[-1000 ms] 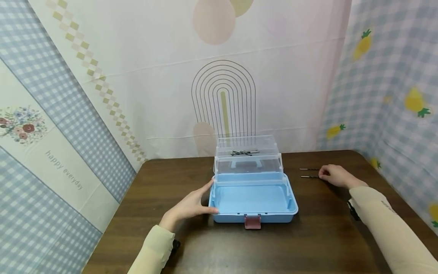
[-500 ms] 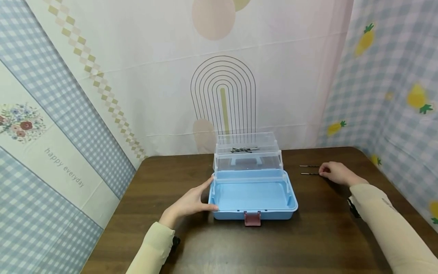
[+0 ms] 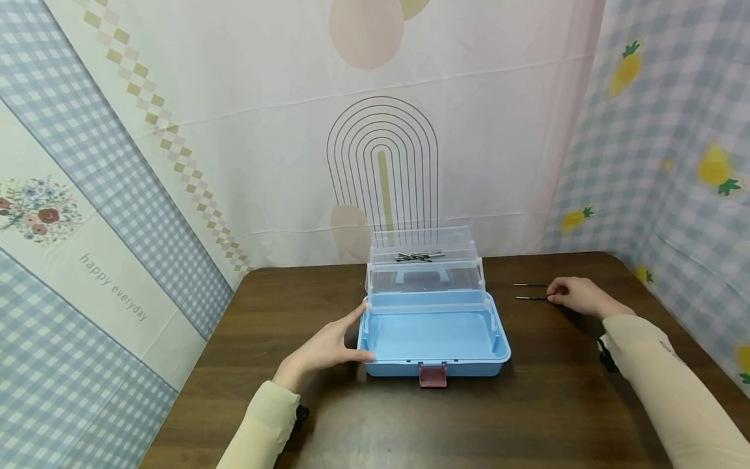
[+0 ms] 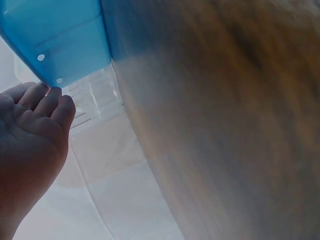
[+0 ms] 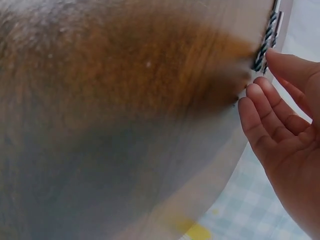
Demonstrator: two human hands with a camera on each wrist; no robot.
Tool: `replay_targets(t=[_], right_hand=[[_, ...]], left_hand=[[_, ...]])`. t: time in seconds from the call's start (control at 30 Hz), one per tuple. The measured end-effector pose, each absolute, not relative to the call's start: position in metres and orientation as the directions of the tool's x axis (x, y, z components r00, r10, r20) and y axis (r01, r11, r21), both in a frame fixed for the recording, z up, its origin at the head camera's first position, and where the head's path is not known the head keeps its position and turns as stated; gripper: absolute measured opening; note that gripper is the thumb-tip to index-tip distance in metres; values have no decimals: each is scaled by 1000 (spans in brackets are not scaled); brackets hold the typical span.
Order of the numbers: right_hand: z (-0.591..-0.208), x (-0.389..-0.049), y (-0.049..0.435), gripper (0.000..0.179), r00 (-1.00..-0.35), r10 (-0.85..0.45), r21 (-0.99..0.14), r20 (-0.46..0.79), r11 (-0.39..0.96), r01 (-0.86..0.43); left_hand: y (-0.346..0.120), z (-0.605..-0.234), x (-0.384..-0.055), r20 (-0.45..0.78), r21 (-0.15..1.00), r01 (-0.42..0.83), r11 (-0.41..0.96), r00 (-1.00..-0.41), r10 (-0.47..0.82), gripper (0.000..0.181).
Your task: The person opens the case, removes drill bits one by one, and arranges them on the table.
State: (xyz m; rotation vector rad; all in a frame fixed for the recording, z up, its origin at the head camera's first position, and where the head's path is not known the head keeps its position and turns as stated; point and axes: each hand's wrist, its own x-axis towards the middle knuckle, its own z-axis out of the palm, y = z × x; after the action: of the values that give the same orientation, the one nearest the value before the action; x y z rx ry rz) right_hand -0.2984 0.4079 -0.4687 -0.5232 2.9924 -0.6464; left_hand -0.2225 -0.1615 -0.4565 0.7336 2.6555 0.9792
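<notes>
An open pale-blue plastic toolbox (image 3: 433, 335) stands mid-table, its clear trays raised behind it. My left hand (image 3: 325, 346) rests along its left side, thumb on the front rim and a finger stretched towards the rear corner. In the left wrist view its fingers touch the blue wall. Beyond the box's right side, two thin drill bits, a far one (image 3: 529, 284) and a near one (image 3: 530, 298), lie parallel on the table. My right hand (image 3: 580, 296) is at their fluted ends. The right wrist view shows its thumb beside a bit (image 5: 264, 47), apart from the visible fingertips.
Several drill bits (image 3: 418, 256) lie crossed in the upper clear tray (image 3: 463, 244). A pink latch (image 3: 433, 376) hangs at the box front. The brown wood table (image 3: 469, 430) ends at patterned cloth (image 3: 281, 195) behind and at both sides.
The camera view has shifted slightly. My right thumb and index finger look a little further apart. My left hand stays against the box, and both table bits lie where they were.
</notes>
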Motion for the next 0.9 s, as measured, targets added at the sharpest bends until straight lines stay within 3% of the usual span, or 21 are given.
replay_targets(t=[0.9], right_hand=[[-398, -326, 378, 28, -949, -308, -434, 69, 847, -307]], left_hand=[[-162, -459, -223, -32, 654, 372, 658, -856, 516, 110]])
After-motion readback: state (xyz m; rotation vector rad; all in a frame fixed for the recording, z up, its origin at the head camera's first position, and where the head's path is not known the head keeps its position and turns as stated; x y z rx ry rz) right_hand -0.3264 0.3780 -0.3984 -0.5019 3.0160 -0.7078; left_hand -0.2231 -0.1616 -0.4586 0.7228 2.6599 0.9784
